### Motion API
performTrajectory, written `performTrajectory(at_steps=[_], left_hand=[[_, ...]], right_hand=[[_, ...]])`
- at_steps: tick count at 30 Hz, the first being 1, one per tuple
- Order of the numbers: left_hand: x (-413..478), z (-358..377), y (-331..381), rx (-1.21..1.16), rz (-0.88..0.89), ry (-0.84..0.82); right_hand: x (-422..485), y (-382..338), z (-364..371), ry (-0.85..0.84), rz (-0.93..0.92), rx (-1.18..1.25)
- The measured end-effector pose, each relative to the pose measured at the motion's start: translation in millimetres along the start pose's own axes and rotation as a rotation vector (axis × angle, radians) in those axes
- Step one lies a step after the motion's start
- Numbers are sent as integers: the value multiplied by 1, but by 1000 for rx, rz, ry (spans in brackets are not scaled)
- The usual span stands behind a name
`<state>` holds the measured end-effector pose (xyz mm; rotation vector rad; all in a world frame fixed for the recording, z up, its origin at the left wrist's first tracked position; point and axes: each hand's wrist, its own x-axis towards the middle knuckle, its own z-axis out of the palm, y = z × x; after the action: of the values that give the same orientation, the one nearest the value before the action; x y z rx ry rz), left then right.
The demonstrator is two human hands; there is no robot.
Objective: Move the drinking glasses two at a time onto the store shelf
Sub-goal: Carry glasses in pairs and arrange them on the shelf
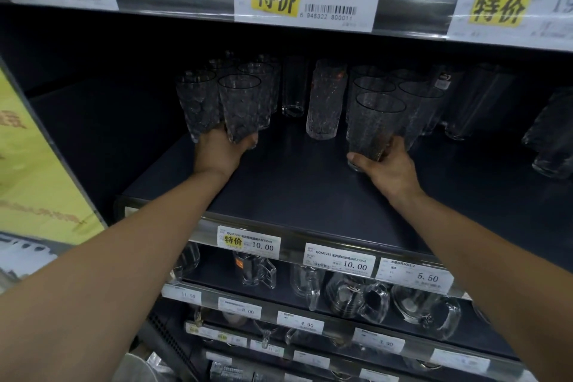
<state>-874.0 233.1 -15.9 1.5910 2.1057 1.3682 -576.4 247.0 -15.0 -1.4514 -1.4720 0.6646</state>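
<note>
Left of the tall crackle-textured glass (pixel 325 102) standing mid-shelf, I see the left hand (pixel 221 150) curled around the bases of 2 dimpled glasses (pixel 238 105). They are clear tumblers flaring toward the rim, upright, side by side and touching. Right of the tall crackle-textured glass, the right hand (pixel 390 167) grips 1 finely textured tumbler (pixel 375 124) low down, with the thumb across its base and the fingers wrapped behind. I cannot tell whether those fingers also hold the tumbler just behind it. Both hands are low over the dark matte shelf (pixel 294 189). More clear tumblers stand behind each hand.
</note>
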Motion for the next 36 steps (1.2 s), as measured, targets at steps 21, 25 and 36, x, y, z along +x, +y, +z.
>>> performTrajectory(at_steps=[21, 25, 36], left_hand=[[-151, 18, 171, -402, 78, -416], [-191, 46, 220, -483, 117, -526], [-278, 172, 368, -518, 190, -686]], right_hand=[[-110, 3, -160, -46, 54, 100], [-132, 18, -225, 11, 57, 90], [-151, 102, -438, 224, 89, -10]])
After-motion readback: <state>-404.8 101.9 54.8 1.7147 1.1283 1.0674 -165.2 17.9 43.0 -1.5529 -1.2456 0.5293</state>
